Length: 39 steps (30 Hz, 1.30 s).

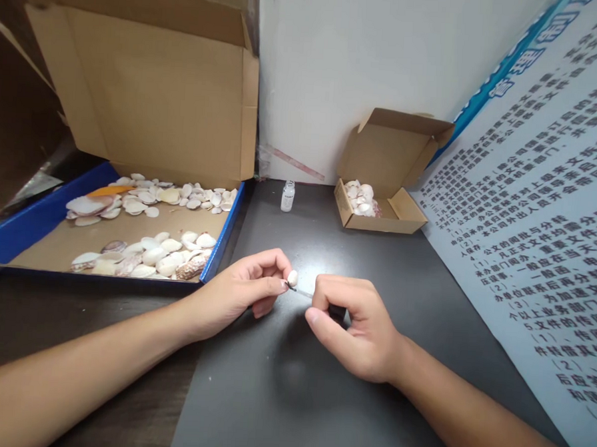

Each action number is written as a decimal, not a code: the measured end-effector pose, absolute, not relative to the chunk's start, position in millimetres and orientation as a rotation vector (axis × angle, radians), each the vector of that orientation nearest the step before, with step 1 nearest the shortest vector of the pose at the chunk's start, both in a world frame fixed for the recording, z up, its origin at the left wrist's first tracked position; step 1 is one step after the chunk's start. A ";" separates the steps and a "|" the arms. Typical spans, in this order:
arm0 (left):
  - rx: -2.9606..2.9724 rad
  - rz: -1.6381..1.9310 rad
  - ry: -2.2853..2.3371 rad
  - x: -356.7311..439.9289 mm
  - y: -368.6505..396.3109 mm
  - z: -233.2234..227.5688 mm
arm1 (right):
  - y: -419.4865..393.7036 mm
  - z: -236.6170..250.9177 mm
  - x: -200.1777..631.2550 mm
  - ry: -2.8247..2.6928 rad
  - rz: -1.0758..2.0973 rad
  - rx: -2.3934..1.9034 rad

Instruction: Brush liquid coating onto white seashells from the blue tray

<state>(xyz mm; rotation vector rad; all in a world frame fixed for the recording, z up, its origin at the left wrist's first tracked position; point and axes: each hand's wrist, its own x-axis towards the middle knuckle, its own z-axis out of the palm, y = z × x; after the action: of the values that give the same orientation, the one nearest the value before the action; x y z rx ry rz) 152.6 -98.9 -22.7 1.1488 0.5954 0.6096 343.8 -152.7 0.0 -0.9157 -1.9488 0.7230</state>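
Between the thumb and fingers of my left hand [255, 282] is a small white seashell [292, 277]. Closed around a black cap [338, 312], my right hand [356, 323] holds a brush applicator whose thin pale stem [302, 292] points left. Its dark tip is at the lower edge of the shell, by my left thumb; whether it touches the shell I cannot tell. Beyond my hands, a small glass bottle [287, 197] with a white label stands upright with no cap on it.
At the left, a blue-edged cardboard box [42, 240] lies open with many shells [169, 257] in it. A smaller open cardboard box [399, 219] with shells stands at the back right. A large printed sheet [539, 216] rises along the right of the dark mat [249, 394].
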 end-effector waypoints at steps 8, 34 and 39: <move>1.144 0.596 0.605 152.2 -98.8 -21.9 | -150.3 -1.9 348.1 -1.799 0.814 -1.053; 1.157 0.606 0.644 153.3 -99.7 -20.6 | -150.7 -0.7 342.3 -1.882 0.812 -1.076; 1.155 0.614 0.638 153.2 -100.1 -20.8 | -151.5 -1.7 342.6 -1.899 0.749 -1.080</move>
<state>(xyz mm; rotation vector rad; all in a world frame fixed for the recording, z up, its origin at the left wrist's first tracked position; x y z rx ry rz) 153.2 -100.1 -20.8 1.1553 0.6383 0.6141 342.6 -151.5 -1.7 -1.0804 -1.8990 0.7492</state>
